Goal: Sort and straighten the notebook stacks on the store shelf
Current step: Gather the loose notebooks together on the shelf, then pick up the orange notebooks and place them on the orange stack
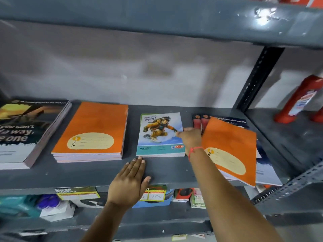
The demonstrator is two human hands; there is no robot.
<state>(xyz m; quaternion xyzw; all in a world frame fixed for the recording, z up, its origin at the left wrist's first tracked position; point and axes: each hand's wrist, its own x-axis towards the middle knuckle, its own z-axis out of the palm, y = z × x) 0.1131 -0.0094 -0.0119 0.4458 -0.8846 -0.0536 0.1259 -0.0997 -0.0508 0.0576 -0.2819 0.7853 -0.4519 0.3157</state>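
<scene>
A snowboarder-cover notebook stack point(160, 135) lies mid-shelf. My left hand point(130, 182) rests flat on the grey shelf point(87, 173), its fingertips at the stack's front left corner. My right hand point(189, 138) reaches in, fingertips against the stack's right edge, gripping nothing that I can see. Just right of that wrist, a single orange notebook point(230, 147) lies askew on a messy pile point(265, 168), its corner past the shelf's front edge. A neat orange notebook stack point(94, 130) sits to the left. A dark quote-cover stack point(26, 130) is at far left.
A slotted metal upright point(258, 75) bounds the bay on the right. Beyond it stand red bottles point(298, 100). Another shelf board point(157, 18) hangs close above. Price labels point(154, 193) are on the shelf's front lip, with small goods below.
</scene>
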